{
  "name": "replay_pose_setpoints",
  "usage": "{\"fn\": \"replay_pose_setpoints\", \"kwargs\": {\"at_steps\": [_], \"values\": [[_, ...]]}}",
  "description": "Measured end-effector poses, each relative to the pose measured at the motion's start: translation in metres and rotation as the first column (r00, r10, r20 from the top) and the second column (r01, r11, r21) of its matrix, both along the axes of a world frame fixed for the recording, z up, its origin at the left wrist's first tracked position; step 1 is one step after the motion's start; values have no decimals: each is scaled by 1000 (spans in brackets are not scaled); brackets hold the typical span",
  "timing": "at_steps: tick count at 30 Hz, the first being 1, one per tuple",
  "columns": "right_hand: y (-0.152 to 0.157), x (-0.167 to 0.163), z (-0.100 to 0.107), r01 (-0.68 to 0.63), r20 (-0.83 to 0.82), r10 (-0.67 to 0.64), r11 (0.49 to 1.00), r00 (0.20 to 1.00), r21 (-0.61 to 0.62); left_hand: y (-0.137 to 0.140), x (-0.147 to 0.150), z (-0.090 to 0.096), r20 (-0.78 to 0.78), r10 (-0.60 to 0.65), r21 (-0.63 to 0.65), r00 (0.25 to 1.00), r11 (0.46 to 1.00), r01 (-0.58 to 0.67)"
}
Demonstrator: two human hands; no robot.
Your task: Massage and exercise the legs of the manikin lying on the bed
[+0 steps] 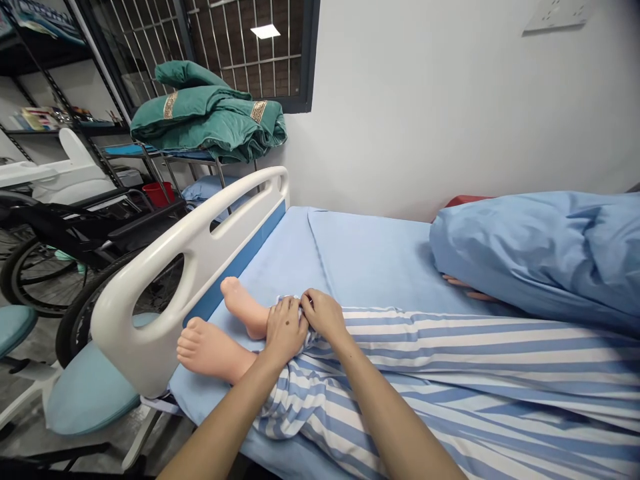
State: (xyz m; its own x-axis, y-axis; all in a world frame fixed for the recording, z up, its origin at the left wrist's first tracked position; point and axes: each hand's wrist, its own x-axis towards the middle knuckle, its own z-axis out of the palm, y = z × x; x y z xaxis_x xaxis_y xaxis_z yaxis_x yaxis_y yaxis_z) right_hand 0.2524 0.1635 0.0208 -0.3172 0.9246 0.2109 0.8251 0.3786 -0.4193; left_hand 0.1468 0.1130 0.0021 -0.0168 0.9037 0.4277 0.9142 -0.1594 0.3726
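Note:
A manikin in blue-and-white striped trousers [430,343] lies on a bed, its bare feet pointing to the footboard. My left hand [286,327] is closed over the trouser cuff at the far ankle, just behind the far foot [244,307]. Right beside it, my right hand [323,315] has curled fingers gripping the same bunched cuff. Both hands hide most of the cloth between them. The nearer foot [213,350] sticks out of the other trouser leg, whose cuff [281,400] lies bunched round the ankle under my left forearm.
A white footboard [150,267] closes the left end of the bed. A blue quilt [540,253] lies heaped at the right, with manikin fingers showing beneath. Green folded bedding [210,117] sits on a rack behind. A wheelchair [95,247] and a teal-seated stool [93,393] stand left.

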Motion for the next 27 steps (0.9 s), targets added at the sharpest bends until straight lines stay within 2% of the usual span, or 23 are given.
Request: {"fn": "replay_pose_setpoints", "kwargs": {"at_steps": [4, 8, 11, 15, 19, 23, 27], "values": [[1, 0, -2, -5, -23, 6, 1000, 1000, 3, 3, 2, -4, -51, 35, -13, 998, 999, -35], [2, -1, -2, -4, -27, 4, 1000, 1000, -2, 3, 0, -5, -133, 4, -16, 991, 1000, -6], [2, -1, -2, 15, -41, -15, 1000, 999, -6, 3, -1, -5, -132, -13, -7, 991, 1000, 13], [2, -1, -4, 30, -75, -30, 1000, 997, -8, 3, -2, -4, 5, 22, 32, 1000, 999, -22], [0, -4, -3, 45, -27, -44, 999, 999, 15, 3, -5, -4, 188, 16, 102, 982, 994, -35], [-5, -7, 0, 35, 20, -35, 999, 999, 13, 2, -8, -3, 375, 46, 124, 926, 987, -99], [-11, -12, 11, 51, -19, -50, 997, 999, 56, -1, -14, 6, 550, 67, 71, 832, 989, -126]]}}
